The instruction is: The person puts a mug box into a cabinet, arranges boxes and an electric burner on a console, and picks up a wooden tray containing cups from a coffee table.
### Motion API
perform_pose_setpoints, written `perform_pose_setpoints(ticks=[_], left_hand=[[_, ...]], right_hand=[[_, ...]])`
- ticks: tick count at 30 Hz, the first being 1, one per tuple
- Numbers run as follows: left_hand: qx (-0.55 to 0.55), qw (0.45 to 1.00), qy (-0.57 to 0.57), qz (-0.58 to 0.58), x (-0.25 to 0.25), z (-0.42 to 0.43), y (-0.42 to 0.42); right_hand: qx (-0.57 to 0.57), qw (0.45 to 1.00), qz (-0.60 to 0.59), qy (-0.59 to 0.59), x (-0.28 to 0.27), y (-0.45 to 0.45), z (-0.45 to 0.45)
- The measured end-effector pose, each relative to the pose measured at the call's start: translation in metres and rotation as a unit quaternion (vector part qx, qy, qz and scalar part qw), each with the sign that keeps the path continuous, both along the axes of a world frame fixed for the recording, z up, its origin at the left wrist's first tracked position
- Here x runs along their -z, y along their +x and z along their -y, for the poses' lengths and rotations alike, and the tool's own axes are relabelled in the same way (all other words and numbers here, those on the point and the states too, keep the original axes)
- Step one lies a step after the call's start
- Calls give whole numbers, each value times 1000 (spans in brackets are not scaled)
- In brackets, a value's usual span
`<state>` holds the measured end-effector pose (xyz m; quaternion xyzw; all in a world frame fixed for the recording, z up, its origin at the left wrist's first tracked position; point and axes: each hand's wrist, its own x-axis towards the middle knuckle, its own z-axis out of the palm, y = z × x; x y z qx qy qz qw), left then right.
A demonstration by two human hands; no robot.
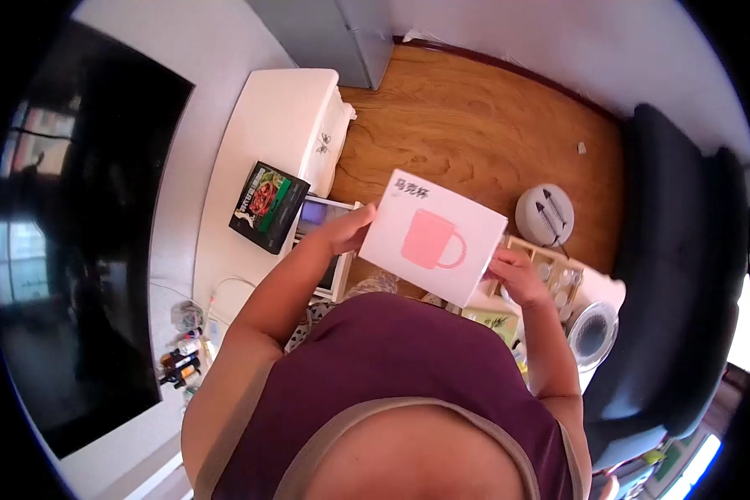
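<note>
A white mug box (392, 242) with a pink mug printed on its face is held up in front of my body, tilted a little. My left hand (355, 229) grips its left edge, fingers partly hidden behind it. At the lower right edge, my right hand (515, 273) has hold of the box too. Below and left of the box, an open drawer (339, 279) of the white cabinet shows a purple item (313, 212) inside. What the box contains cannot be seen.
A black box with a food picture (268, 204) lies on the white cabinet (287, 104). Right are a round stool (545, 214), a wooden tray (521, 244) with glass jars, a round silver-rimmed object (592, 336) and a dark sofa (654, 275). Several bottles (183, 358) stand lower left, near the television (75, 225).
</note>
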<state>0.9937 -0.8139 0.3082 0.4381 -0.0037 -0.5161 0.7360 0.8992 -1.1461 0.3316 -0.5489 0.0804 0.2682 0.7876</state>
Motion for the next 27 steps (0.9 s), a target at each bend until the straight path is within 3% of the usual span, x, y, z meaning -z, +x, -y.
perform_pose_setpoints(ticks=[2,5,9,13,15,19,24,27], left_hand=[[-62,996,14,65,12,-35,15],[-135,989,41,-31,19,-82,38],[-291,952,1,-96,23,-133,62],[-401,912,-17,-86,32,-169,75],[-438,896,-3,-74,32,-179,79],[-510,858,19,-61,38,-198,91],[-635,768,2,-80,52,-190,109],[-755,654,-44,-29,77,-163,126]], right_hand=[[-57,997,3,-54,-1,51,-29],[-149,986,-16,-75,-8,117,-76],[-145,987,-15,-65,-9,204,-149],[-211,974,-38,-75,-13,277,-222],[-250,957,-3,-147,-23,300,-263],[-360,915,-31,-177,1,354,-312],[-481,863,-26,-153,28,432,-361],[-571,806,-29,-151,50,487,-395]])
